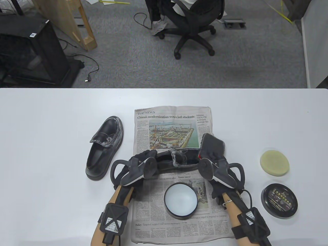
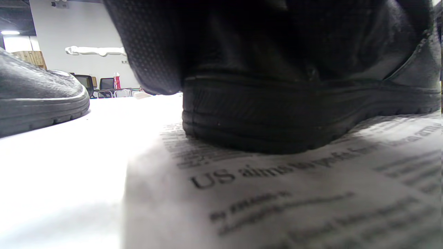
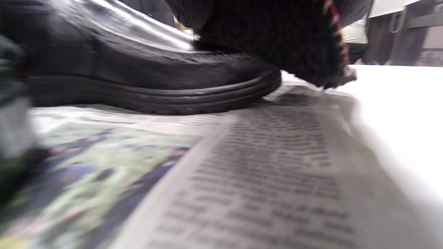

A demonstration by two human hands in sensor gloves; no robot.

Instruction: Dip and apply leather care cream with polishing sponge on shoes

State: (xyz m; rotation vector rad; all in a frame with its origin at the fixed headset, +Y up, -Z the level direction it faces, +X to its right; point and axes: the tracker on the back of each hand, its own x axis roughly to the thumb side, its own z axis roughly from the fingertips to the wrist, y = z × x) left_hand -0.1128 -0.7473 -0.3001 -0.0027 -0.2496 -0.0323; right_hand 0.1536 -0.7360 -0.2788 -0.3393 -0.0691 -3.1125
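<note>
A black leather shoe [image 1: 185, 159] lies across the newspaper [image 1: 166, 128], heel to the left. My left hand [image 1: 144, 155] grips its heel end; the heel [image 2: 277, 117] fills the left wrist view, with a gloved finger [image 2: 152, 45] on it. My right hand [image 1: 208, 156] holds a black fuzzy polishing cloth [image 1: 213, 145] with red stitching against the toe end; cloth [image 3: 277, 41] and toe [image 3: 155, 79] show in the right wrist view. The round yellow polishing sponge [image 1: 274, 163] lies untouched on the table at the right. The open cream tin [image 1: 181, 200] stands on the newspaper between my forearms.
A second black shoe [image 1: 105, 148] stands on the bare table left of the newspaper and also shows in the left wrist view [image 2: 38, 103]. The tin's black lid [image 1: 279, 201] lies in front of the sponge at the right. An office chair [image 1: 193, 25] stands beyond the table.
</note>
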